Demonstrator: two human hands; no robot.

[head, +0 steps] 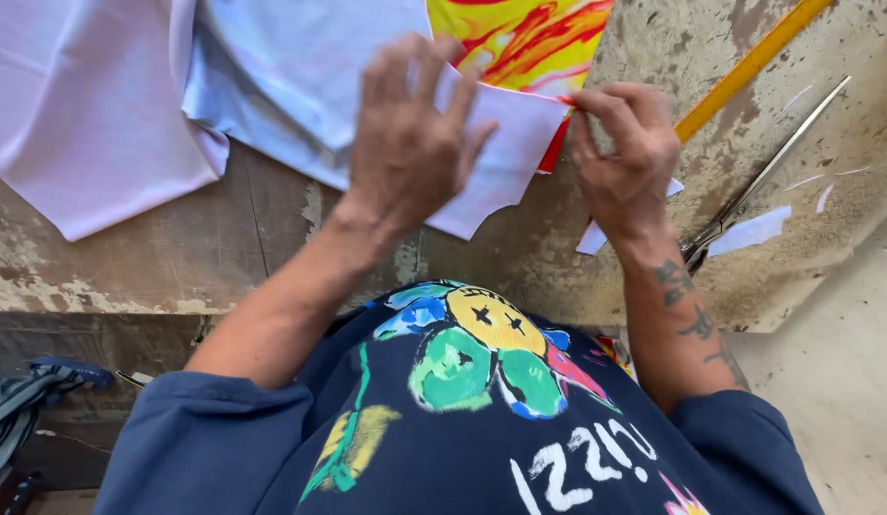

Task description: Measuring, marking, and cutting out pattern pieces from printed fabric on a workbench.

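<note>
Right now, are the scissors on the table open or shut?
Shut: the scissors lie flat on the table, blades together in one thin line.
</note>
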